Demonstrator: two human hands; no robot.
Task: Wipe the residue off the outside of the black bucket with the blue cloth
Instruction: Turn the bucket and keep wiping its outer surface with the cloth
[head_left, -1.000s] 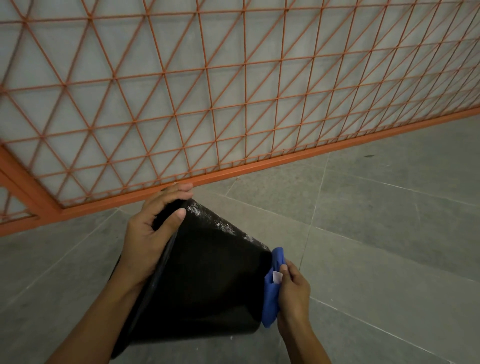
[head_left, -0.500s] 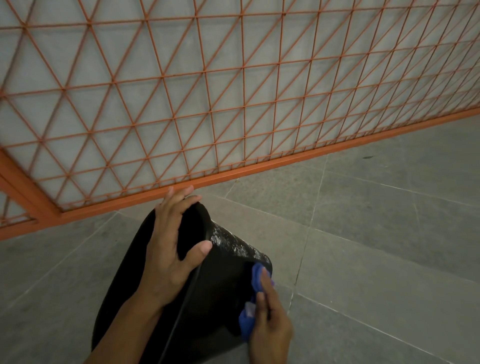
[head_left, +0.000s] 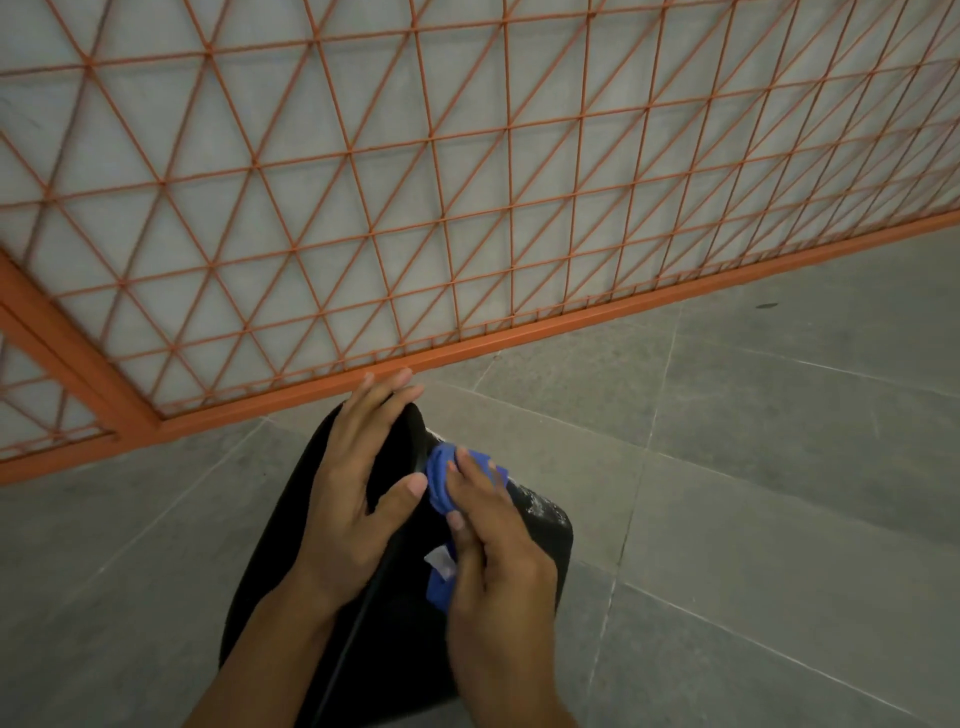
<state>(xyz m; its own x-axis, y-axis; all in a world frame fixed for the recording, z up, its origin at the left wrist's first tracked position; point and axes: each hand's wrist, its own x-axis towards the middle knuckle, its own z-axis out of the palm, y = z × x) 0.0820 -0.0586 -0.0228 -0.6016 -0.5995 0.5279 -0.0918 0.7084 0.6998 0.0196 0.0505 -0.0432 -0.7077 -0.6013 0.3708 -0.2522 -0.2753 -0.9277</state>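
From my remote feed, far left: orange steel post and bottom rail of the orange triangular-mesh metal fence panel (head_left: 467, 208), pale sheet behind it, grey tiled stone floor (head_left: 779, 467) in front. Moving in: left forearm comes up from the bottom edge, left hand (head_left: 358, 488) lies over the rim of the black plastic bucket (head_left: 291, 561), fingers stretched across the top edge toward the fence, thumb bent down onto the outer wall. I read that as a grip on the rim. Bucket is tipped over on its side on the floor, low centre of view, base end pointing right. Just right of the left thumb: crumpled blue microfibre cloth (head_left: 440, 480) with a small white tag showing, pressed against the bucket's outer wall near the rim. Right hand (head_left: 498, 566) sits on top of it, fingers curled round the cloth, holding it to the wall. Right of that hand: patch of whitish residue (head_left: 543, 506) on the bucket wall near the base edge. Further right, only floor tiles and grout lines, one small dark mark far right.
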